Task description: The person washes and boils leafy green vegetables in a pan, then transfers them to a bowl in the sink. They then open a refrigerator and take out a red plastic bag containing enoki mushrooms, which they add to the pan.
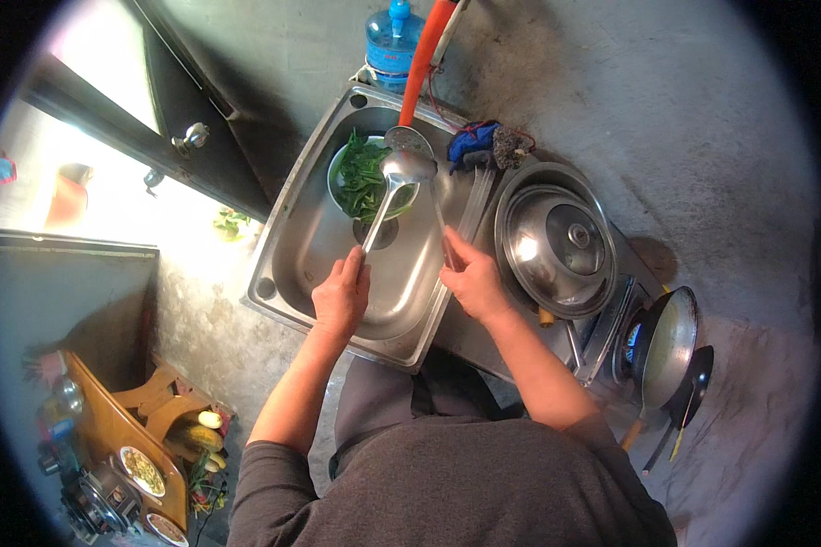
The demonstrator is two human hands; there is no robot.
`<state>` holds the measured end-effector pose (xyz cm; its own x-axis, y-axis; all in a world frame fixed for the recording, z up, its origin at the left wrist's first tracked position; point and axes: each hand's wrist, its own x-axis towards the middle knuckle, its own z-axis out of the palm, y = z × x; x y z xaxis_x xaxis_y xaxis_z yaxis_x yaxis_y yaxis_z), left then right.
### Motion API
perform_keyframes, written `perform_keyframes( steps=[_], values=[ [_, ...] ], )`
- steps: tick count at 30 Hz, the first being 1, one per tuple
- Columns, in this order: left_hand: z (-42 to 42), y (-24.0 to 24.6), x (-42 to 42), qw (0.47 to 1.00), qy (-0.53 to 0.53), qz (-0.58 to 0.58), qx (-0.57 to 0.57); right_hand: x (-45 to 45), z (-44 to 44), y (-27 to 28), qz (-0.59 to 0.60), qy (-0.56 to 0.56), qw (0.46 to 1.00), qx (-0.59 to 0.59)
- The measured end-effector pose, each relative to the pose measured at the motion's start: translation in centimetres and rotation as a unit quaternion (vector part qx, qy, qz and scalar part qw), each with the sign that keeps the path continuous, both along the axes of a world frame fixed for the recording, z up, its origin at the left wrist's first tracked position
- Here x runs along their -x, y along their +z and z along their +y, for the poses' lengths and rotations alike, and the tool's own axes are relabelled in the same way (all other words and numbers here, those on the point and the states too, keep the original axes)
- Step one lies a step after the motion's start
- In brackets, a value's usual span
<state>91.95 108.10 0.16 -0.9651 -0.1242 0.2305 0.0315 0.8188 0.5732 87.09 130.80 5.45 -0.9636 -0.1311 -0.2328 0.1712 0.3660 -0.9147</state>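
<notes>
Over a stainless steel sink [301, 232], my left hand [342, 294] grips the handle of a metal ladle [408, 167]. A perforated skimmer [409, 139] is gripped in my right hand [473, 277]; its head lies just beyond the ladle's, and whether the two touch I cannot tell. Beneath both heads sits a white bowl [335, 183] of leafy greens [364, 181], beside the drain. An orange hose [421, 65] comes down to the sink's far side, its end hidden behind the skimmer.
A lidded steel pot [557, 246] stands right of the sink. Farther right, a wok [670, 349] is by a lit gas burner [633, 342]. A blue cloth [473, 140] and scrubber [510, 147] lie at the sink's corner, near a water jug [391, 51]. Dishes stand on a wooden table [109, 424] lower left.
</notes>
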Motion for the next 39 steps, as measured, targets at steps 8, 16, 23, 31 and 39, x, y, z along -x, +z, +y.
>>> perform_keyframes(
  steps=[8,16,23,31,39],
  values=[
    [-3.8,-1.1,-0.4,0.984,-0.035,-0.052,0.169,-0.3,0.0,0.7,0.015,-0.003,0.998,-0.057],
    [-4.5,-1.3,0.8,0.982,-0.001,-0.009,0.19,-0.7,-0.6,1.7,0.007,0.004,0.996,-0.091],
    [-5.4,-2.6,0.7,0.968,-0.019,-0.113,0.225,-0.8,-0.3,1.6,0.04,-0.016,0.994,-0.101],
    [-5.5,-2.2,0.3,0.978,0.04,-0.187,0.082,-0.6,-0.4,0.4,-0.002,-0.004,0.998,-0.057],
    [-4.3,-4.9,3.4,0.968,0.045,-0.229,0.09,1.6,-2.8,-3.3,-0.117,-0.046,0.979,0.158]
  ],
)
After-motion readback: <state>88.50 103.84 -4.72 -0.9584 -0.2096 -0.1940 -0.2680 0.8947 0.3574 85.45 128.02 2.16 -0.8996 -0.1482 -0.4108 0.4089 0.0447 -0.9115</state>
